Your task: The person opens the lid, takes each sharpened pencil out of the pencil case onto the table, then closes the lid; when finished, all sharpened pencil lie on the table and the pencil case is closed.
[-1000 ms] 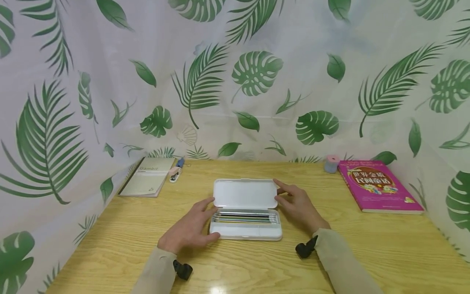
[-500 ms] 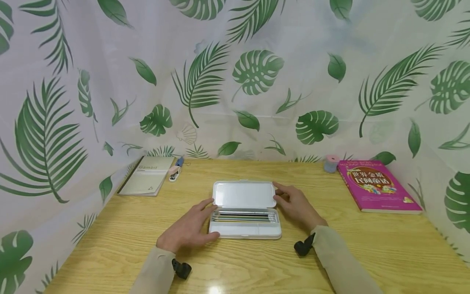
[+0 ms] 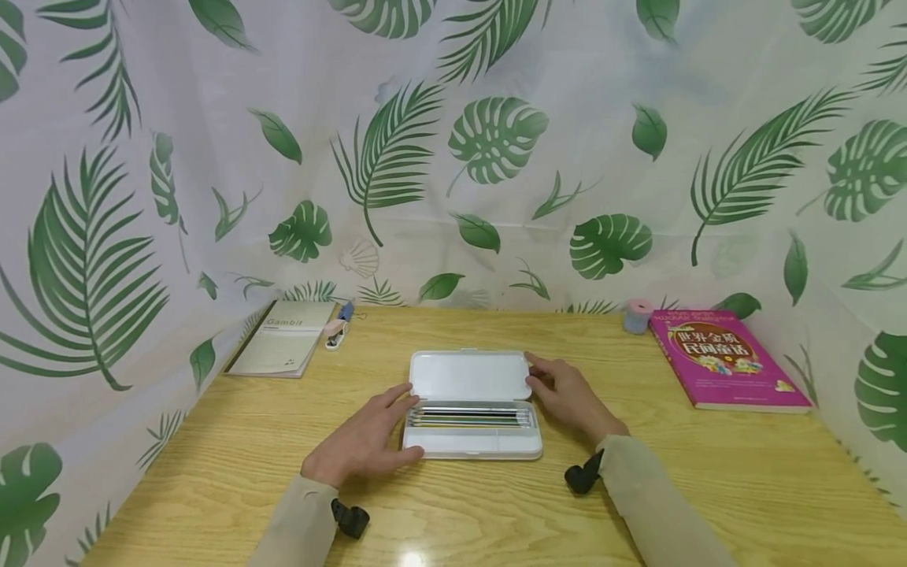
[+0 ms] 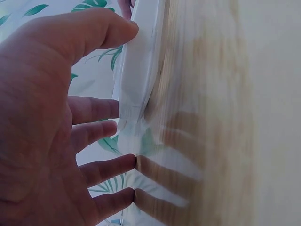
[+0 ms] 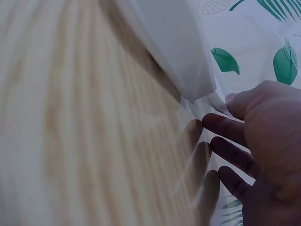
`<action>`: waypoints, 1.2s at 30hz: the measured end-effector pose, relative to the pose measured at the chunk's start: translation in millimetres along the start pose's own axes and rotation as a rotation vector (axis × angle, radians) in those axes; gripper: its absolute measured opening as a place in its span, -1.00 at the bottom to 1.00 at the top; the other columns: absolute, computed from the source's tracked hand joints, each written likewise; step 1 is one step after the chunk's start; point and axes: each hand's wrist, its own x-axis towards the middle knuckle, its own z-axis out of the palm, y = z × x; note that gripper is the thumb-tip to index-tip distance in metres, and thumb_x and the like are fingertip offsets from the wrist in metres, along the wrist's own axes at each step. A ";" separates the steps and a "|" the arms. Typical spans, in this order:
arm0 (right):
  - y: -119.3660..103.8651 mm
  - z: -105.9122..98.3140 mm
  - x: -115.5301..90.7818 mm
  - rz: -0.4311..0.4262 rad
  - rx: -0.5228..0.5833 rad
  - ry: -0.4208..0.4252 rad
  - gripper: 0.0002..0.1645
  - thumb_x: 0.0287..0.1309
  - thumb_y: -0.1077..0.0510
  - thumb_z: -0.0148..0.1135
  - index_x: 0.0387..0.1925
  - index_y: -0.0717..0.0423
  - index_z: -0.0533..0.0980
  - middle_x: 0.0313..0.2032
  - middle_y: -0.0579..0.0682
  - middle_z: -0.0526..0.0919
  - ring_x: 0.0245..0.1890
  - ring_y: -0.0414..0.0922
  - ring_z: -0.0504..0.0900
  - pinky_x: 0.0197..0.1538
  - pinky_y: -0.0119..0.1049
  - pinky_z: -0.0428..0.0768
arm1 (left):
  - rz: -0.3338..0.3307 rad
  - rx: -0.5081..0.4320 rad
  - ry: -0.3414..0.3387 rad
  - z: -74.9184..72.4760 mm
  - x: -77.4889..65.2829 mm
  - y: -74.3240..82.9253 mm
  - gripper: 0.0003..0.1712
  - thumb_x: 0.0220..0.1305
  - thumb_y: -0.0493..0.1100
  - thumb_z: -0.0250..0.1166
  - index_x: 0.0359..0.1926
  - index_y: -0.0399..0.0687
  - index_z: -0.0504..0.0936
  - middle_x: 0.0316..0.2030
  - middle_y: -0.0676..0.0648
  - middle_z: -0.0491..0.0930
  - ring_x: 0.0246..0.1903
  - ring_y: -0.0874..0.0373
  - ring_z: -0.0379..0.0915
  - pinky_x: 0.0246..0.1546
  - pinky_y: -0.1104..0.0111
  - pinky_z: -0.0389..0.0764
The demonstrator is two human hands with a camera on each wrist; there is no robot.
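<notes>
A white pencil case lies in the middle of the table with its lid folded back, away from the person. Several pencils lie side by side in its rear compartment; the front compartment shows bare white plastic. My left hand is spread at the case's left end, the thumb touching the front corner and the other fingers extended beside the hinge. At the lid's right edge, my right hand holds it between thumb and index finger. In the right wrist view, that hand's other fingertips reach down to the tabletop.
A Gambit notebook lies at the back left, beside a small pink-and-white stapler and a blue clip. At the back right are a pink-and-blue cylindrical item and a magenta book. Leaf-patterned cloth encloses the table.
The lid has tipped slightly farther back and down, and my right hand has lowered with it. My left hand has stayed at the case's left end.
</notes>
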 end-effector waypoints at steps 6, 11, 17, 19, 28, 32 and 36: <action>3.9 -3.2 -5.3 -0.016 0.015 0.015 -0.39 0.43 0.15 0.13 0.44 0.13 0.31 0.03 0.12 0.66 -0.02 0.00 0.61 0.12 0.05 0.54 | 0.005 0.001 0.000 2.1 0.0 2.6 -0.09 0.23 0.22 0.32 0.47 -0.11 0.29 0.51 -0.12 0.08 0.43 -0.14 0.10 0.34 -0.01 0.30; 2.5 -12.0 -19.3 0.048 0.048 0.043 -0.39 0.43 0.05 0.14 0.43 0.08 0.34 0.05 0.07 0.65 0.11 0.05 0.55 0.21 0.09 0.48 | 0.011 0.008 0.001 3.6 0.2 3.8 -0.08 0.24 0.22 0.32 0.48 -0.11 0.28 0.51 -0.10 0.07 0.42 -0.13 0.12 0.33 0.00 0.31; -7.3 -25.7 -37.2 0.035 0.048 0.112 -0.52 0.41 0.07 0.17 0.26 0.18 0.50 0.03 0.08 0.66 0.06 0.04 0.58 0.09 0.04 0.56 | 0.000 0.012 -0.004 3.0 1.1 3.4 -0.10 0.26 0.21 0.30 0.49 -0.07 0.26 0.52 -0.08 0.06 0.43 -0.12 0.10 0.34 0.00 0.30; -12.4 -27.0 -40.4 -0.026 0.015 0.127 -0.58 0.38 0.12 0.21 0.17 0.23 0.56 -0.02 0.09 0.69 -0.03 0.03 0.61 -0.03 -0.03 0.60 | -0.007 0.017 -0.002 2.9 1.1 3.0 -0.10 0.26 0.21 0.30 0.49 -0.07 0.26 0.52 -0.08 0.05 0.44 -0.12 0.09 0.34 0.00 0.29; -42.6 -18.1 -45.1 -0.231 -0.090 0.008 -0.76 0.28 0.19 0.30 -0.06 0.18 0.69 -0.14 0.01 0.72 -0.22 -0.05 0.62 -0.18 -0.18 0.60 | -0.020 0.006 0.002 4.9 -1.2 2.0 -0.09 0.25 0.21 0.31 0.49 -0.09 0.26 0.53 -0.09 0.04 0.44 -0.13 0.07 0.34 -0.03 0.29; -49.6 -14.7 -48.1 -0.277 -0.186 -0.040 -0.78 0.26 0.19 0.31 -0.09 0.16 0.70 -0.17 0.01 0.72 -0.20 -0.05 0.61 -0.12 -0.13 0.61 | -0.013 0.002 -0.008 4.4 -0.6 4.0 -0.08 0.26 0.21 0.30 0.50 -0.10 0.24 0.54 -0.09 0.02 0.45 -0.14 0.04 0.36 -0.04 0.25; -53.9 -15.1 -50.8 -0.311 -0.251 -0.043 -0.78 0.23 0.20 0.33 -0.11 0.18 0.70 -0.18 0.02 0.73 -0.16 -0.04 0.61 -0.07 -0.08 0.61 | -0.013 0.002 -0.011 2.9 0.0 6.2 -0.09 0.27 0.20 0.30 0.50 -0.10 0.24 0.54 -0.08 0.02 0.45 -0.14 0.04 0.36 -0.04 0.24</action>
